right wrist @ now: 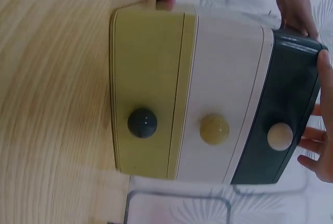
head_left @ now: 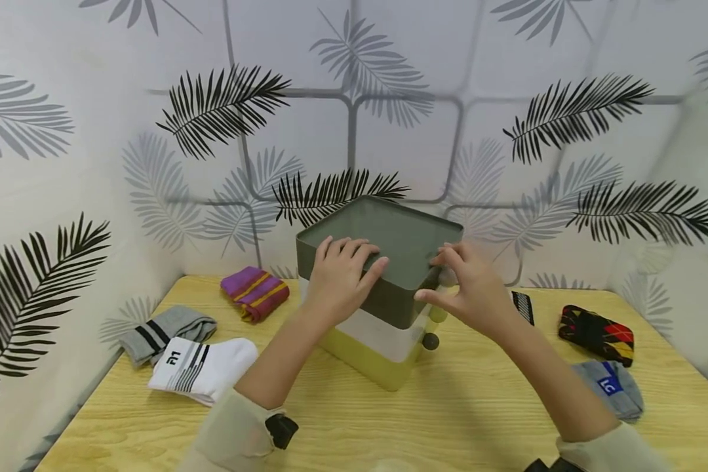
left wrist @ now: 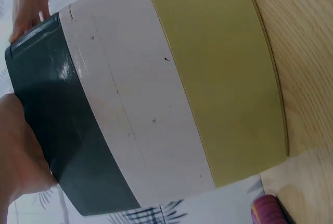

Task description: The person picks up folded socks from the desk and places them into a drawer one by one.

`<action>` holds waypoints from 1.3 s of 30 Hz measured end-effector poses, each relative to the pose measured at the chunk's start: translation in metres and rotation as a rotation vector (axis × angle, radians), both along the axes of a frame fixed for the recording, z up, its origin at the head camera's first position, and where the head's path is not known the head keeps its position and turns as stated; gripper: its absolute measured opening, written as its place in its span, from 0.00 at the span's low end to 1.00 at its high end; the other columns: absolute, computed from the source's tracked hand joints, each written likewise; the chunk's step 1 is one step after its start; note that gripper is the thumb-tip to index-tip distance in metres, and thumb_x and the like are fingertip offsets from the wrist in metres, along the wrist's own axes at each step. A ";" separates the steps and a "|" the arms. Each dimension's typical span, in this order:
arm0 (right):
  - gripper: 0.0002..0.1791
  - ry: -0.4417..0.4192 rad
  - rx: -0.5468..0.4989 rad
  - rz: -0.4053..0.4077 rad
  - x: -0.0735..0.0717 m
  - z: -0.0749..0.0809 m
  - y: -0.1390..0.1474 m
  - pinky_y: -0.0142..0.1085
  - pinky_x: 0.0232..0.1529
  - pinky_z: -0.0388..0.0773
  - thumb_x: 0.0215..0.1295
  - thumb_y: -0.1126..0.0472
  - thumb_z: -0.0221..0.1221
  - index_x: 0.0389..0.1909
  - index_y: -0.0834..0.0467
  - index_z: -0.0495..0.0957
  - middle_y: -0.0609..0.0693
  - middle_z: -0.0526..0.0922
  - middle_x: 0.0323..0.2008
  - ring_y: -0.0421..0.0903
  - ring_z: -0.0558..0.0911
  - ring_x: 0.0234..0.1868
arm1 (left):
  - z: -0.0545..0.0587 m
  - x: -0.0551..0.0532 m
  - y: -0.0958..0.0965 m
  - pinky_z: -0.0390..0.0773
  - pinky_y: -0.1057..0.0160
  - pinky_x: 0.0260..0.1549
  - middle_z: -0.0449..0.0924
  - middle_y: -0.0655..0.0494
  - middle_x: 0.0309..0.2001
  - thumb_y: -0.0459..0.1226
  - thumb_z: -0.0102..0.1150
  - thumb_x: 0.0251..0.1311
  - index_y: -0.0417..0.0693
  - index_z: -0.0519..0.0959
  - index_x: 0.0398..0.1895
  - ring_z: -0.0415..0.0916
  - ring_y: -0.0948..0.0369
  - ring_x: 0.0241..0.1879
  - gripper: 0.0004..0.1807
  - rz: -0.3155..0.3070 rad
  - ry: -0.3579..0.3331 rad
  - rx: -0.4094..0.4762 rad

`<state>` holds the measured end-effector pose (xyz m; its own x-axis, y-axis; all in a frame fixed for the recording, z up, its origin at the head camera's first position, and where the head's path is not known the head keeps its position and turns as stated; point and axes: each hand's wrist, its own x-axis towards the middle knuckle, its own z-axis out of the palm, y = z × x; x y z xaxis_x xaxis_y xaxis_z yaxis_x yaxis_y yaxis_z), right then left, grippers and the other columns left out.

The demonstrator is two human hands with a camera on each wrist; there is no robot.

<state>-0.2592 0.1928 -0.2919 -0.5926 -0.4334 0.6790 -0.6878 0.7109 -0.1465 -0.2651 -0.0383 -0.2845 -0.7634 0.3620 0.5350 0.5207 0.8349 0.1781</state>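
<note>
A small three-tier drawer box (head_left: 354,334) stands cornerwise on the table, its tiers dark green, white and yellow from top to bottom. In the right wrist view each drawer front carries one round knob: cream (right wrist: 280,136) on green, yellowish (right wrist: 214,129) on white, dark (right wrist: 142,122) on yellow. All drawers look closed. My left hand (head_left: 339,278) rests over the near left rim of the recessed top, fingers loosely spread. At the right-hand corner, my right hand (head_left: 474,288) grips the rim, index finger bent over it and thumb near the front corner.
Left of the box lie a purple striped sock bundle (head_left: 255,292), a grey pair (head_left: 171,330) and a white pair (head_left: 206,370). To the right are a black argyle bundle (head_left: 596,333), a grey pair (head_left: 610,390) and a partly hidden patterned sock (head_left: 523,307). A leaf-print curtain (head_left: 401,144) hangs behind.
</note>
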 end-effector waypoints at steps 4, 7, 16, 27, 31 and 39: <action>0.38 0.115 0.036 -0.072 0.013 0.000 -0.018 0.42 0.30 0.69 0.49 0.27 0.50 0.36 0.60 0.74 0.55 0.70 0.34 0.52 0.70 0.30 | 0.001 -0.007 -0.016 0.41 0.55 0.64 0.69 0.56 0.58 0.49 0.35 0.71 0.52 0.75 0.54 0.60 0.56 0.60 0.21 -0.093 -0.020 0.024; 0.37 0.164 0.090 -0.118 0.019 0.003 -0.026 0.41 0.28 0.68 0.50 0.27 0.51 0.34 0.60 0.73 0.54 0.69 0.31 0.51 0.67 0.27 | 0.002 -0.008 -0.024 0.39 0.56 0.64 0.69 0.57 0.59 0.46 0.35 0.72 0.52 0.75 0.55 0.59 0.57 0.61 0.20 -0.123 -0.037 0.007; 0.24 -0.268 0.058 0.035 -0.020 0.016 0.013 0.50 0.47 0.69 0.62 0.45 0.56 0.52 0.56 0.72 0.56 0.69 0.54 0.54 0.69 0.51 | 0.014 0.033 0.009 0.45 0.51 0.64 0.64 0.53 0.64 0.56 0.28 0.70 0.51 0.69 0.62 0.56 0.51 0.64 0.30 -0.014 -0.098 -0.218; 0.26 -0.234 -0.003 0.116 -0.050 0.002 0.033 0.57 0.56 0.59 0.61 0.49 0.59 0.58 0.58 0.72 0.56 0.66 0.61 0.57 0.63 0.61 | -0.008 0.042 0.043 0.62 0.51 0.57 0.78 0.56 0.48 0.54 0.47 0.64 0.53 0.81 0.45 0.72 0.51 0.51 0.20 0.220 0.332 -0.148; 0.27 -0.208 -0.023 0.060 -0.043 0.002 0.027 0.57 0.56 0.59 0.61 0.47 0.58 0.57 0.57 0.73 0.56 0.67 0.61 0.57 0.62 0.62 | -0.013 0.033 0.035 0.62 0.54 0.57 0.80 0.57 0.45 0.54 0.53 0.60 0.53 0.83 0.43 0.73 0.53 0.49 0.19 0.158 0.395 -0.051; 0.28 -0.072 -0.019 -0.096 -0.022 -0.010 0.017 0.56 0.52 0.64 0.62 0.42 0.54 0.56 0.57 0.74 0.56 0.70 0.58 0.59 0.64 0.59 | -0.021 0.016 0.017 0.57 0.54 0.60 0.81 0.55 0.43 0.55 0.60 0.54 0.50 0.84 0.39 0.74 0.54 0.49 0.21 0.008 0.418 0.137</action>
<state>-0.2814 0.2098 -0.3014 -0.6786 -0.3596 0.6405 -0.6035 0.7699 -0.2072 -0.2493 -0.0213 -0.3053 -0.4736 0.2608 0.8413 0.5650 0.8227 0.0631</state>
